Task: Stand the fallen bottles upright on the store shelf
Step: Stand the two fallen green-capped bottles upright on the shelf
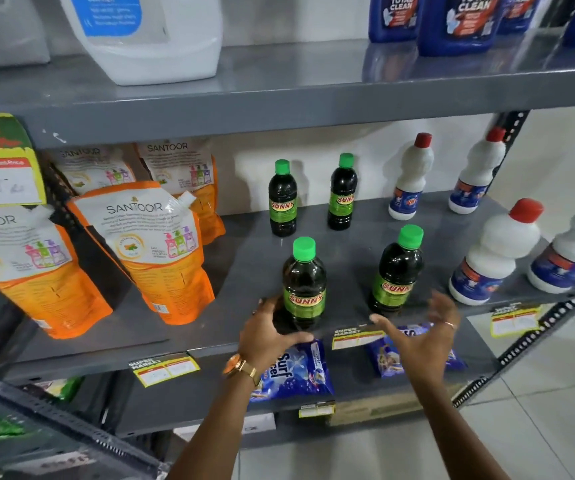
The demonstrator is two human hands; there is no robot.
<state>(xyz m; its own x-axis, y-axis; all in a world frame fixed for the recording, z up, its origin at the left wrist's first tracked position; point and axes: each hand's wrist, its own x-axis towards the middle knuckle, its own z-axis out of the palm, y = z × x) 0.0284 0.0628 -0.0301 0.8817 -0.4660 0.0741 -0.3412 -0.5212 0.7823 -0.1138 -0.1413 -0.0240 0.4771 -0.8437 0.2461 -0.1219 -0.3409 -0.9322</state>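
Several dark Sunny bottles with green caps stand upright on the grey middle shelf (348, 244). The front left bottle (304, 282) has my left hand (268, 336) wrapped around its base from the left. The front right bottle (397, 271) stands free, with my right hand (421, 329) just in front of it, fingers spread and not touching it. Two more Sunny bottles (282, 199) (342, 194) stand at the back. No bottle in view lies on its side.
White red-capped bottles (497, 254) stand at the right of the same shelf, orange Santoor pouches (151, 251) at the left. Blue Total Clean bottles (456, 22) and a white jug (154, 36) fill the shelf above. Detergent packets (293, 372) lie on the shelf below.
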